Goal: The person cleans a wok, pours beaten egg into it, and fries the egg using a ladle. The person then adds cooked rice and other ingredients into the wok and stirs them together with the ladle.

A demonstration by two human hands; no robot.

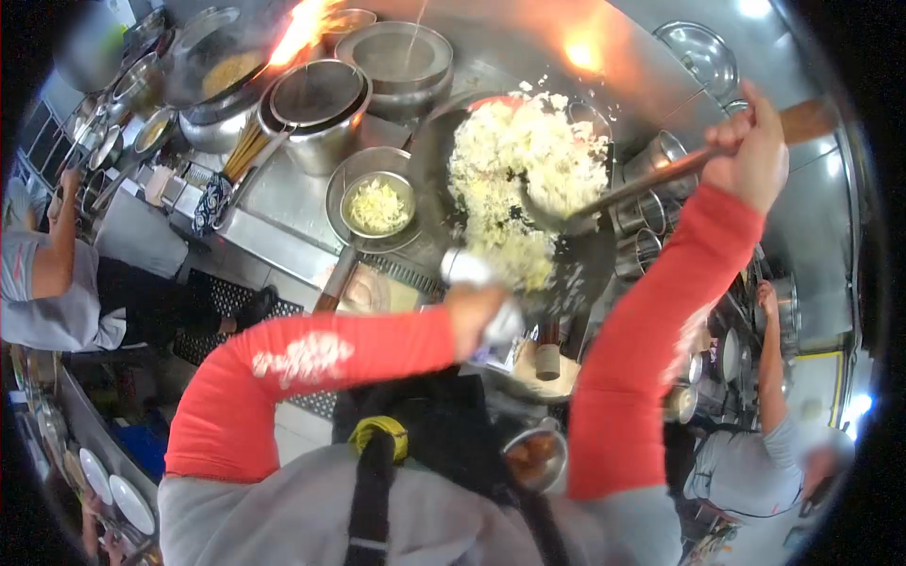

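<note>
Black straps (375,491) cross the grey shirt (453,509) nearest the camera. Left hand (477,316) clutches white cloth (503,323) at the wok's (590,259) near rim; right hand (750,156) wraps round a wooden-handled ladle (651,179). Pale rice-like food (528,156) tumbles in and above the wok, beyond the counter's (283,203) near edge.

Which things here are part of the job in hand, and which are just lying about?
In use:
- wok
- white and yellow food, partly airborne
- long-handled ladle, in the right hand
- white cloth, in the left hand

Apparently lying about:
- chopped food in a strainer
- bowl of reddish food
- white plates
</note>
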